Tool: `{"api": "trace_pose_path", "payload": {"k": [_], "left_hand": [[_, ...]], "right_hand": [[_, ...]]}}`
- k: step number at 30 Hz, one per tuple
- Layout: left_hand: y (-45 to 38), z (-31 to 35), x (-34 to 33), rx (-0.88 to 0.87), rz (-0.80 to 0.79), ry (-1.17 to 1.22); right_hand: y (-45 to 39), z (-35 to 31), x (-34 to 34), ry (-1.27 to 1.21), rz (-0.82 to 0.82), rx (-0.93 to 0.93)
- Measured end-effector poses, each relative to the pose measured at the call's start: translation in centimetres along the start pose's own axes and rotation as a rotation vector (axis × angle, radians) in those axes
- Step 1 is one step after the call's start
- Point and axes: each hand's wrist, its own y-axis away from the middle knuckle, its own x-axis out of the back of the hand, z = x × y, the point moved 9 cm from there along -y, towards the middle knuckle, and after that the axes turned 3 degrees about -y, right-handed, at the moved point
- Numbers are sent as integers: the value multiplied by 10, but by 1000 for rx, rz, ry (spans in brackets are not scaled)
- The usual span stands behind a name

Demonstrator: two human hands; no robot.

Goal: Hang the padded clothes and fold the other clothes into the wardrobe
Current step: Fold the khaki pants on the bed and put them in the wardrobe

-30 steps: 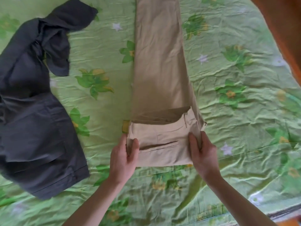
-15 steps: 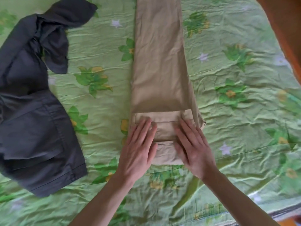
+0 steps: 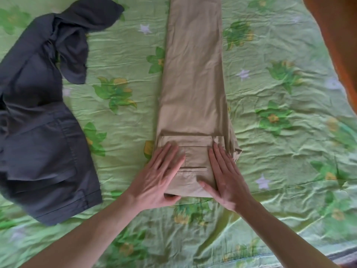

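Beige trousers lie lengthwise down the middle of the bed, legs running away from me past the top edge. Their waist end is folded over onto the legs, with a back pocket slit facing up. My left hand lies flat on the left half of this fold, thumb tucked under its near edge. My right hand presses flat on the right half, fingers spread. Neither hand grips the cloth. A dark grey garment lies crumpled at the left.
The bed is covered by a wrinkled green floral sheet. An orange-brown wooden surface borders it at the upper right. The bed's near edge shows at the lower right corner.
A second ago both hands pinched the waist end at its sides. They laid it over the legs and now rest flat on the fold, a little further apart than half a second ago.
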Motion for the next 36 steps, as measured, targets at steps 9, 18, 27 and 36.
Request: {"api": "trace_pose_path", "payload": {"k": [9, 18, 27, 36], "left_hand": [[-18, 18, -10, 212, -147, -98], [-13, 22, 1, 300, -254, -68], [23, 63, 46, 235, -644, 71], [39, 53, 78, 238, -658, 776]], "right_hand": [[19, -4, 3, 190, -27, 217], [36, -24, 12, 79, 215, 54], [85, -36, 61, -68, -101, 188], [109, -7, 125, -715, -76, -127]]}}
